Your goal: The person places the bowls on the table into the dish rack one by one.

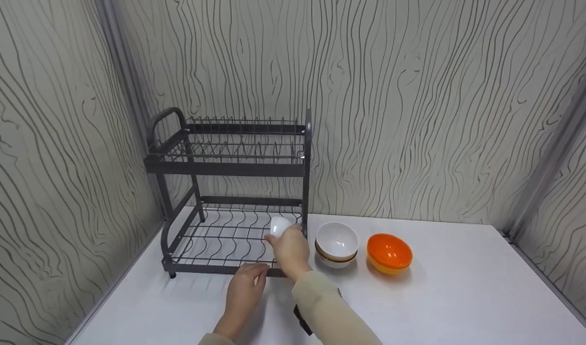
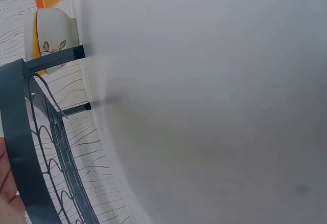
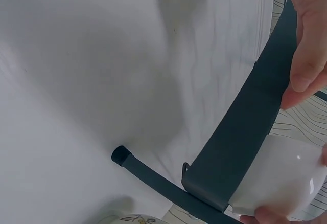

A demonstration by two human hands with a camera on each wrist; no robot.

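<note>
Head view: right hand (image 1: pixel 289 249) grips a small white bowl (image 1: pixel 279 225) over the dish rack's (image 1: pixel 235 165) lower tier, left hand (image 1: pixel 245 285) fingers loosely bent on the front rail. Left wrist: left palm (image 2: pixel 6 183) edge against the rail, grip unclear. Right wrist: right fingers (image 3: pixel 306 55) curl round the bowl (image 3: pixel 278 183) beside the rack's end band.

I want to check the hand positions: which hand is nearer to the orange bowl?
Right. The right hand, holding a small white bowl over the rack's lower tier, is closer to the orange bowl. The left hand rests at the rack's front bar, farther left.
</note>
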